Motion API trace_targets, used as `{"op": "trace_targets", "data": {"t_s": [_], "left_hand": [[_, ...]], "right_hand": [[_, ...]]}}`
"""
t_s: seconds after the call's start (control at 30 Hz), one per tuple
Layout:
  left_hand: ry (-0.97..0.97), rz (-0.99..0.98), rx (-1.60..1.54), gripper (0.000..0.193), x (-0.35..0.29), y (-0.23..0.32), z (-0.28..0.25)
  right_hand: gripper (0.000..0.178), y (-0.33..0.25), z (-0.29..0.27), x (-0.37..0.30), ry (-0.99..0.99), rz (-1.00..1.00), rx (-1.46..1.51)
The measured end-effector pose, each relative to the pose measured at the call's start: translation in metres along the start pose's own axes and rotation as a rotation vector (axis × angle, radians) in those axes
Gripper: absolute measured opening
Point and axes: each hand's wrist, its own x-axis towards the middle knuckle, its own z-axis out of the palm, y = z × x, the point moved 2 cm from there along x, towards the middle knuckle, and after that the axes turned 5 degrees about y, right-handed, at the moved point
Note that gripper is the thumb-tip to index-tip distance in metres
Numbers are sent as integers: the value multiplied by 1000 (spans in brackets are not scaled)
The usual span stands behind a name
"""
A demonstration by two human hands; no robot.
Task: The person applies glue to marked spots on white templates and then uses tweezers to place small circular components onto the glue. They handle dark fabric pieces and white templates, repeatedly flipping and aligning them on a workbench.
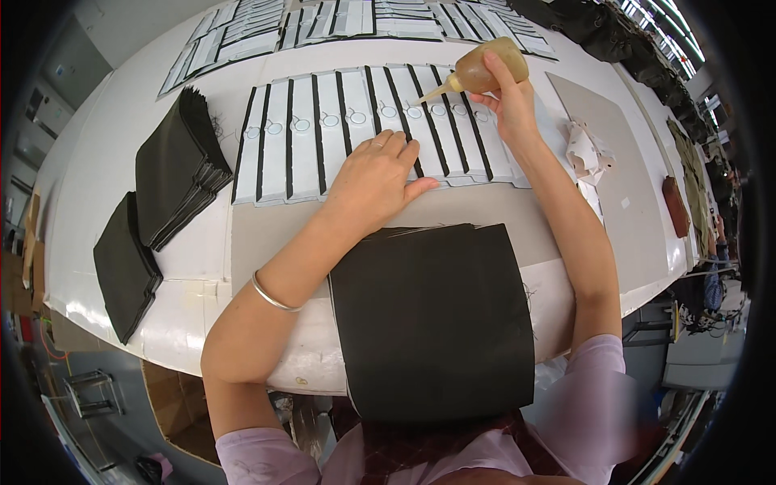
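My right hand (pixel 514 107) grips a squeeze bottle (pixel 490 65) of amber liquid. The bottle is tipped, its thin nozzle pointing down and left at the pale overlapping pieces (pixel 275 166) laid in a row. Black strips run between these pieces, and each has a small round mark near its middle. The nozzle tip is close to one of these marks; whether it touches, I cannot tell. My left hand (pixel 378 174) lies on the row's near part, fingers stretched forward and thumb out to the right. A stack of black fabric panels (pixel 432 323) sits between my forearms at the table's near edge.
Folded black stacks (pixel 182 166) lie at the left of the white table (pixel 202 299). Grey board (pixel 271 242) is under the row. Crumpled white paper (pixel 588 153) lies right of my right forearm. More striped pieces (pixel 323 24) cover the far side. Dark bundles (pixel 594 28) line the far right.
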Motion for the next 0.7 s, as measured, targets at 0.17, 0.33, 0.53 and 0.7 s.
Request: {"op": "trace_targets", "data": {"t_s": [0.17,0.33,0.53,0.7], "left_hand": [[12,4,-1,54,-1,0,1],[52,27,25,54,-1,-1,3],[9,11,11,52,0,-1,2],[11,18,15,51,-1,-1,1]], "right_hand": [[52,6,2,0,-6,29,3],[54,3,6,-7,-33,13,-8],[53,0,10,-12,-44,-8,-47],[54,-7,5,-12,-96,-35,-84]]}}
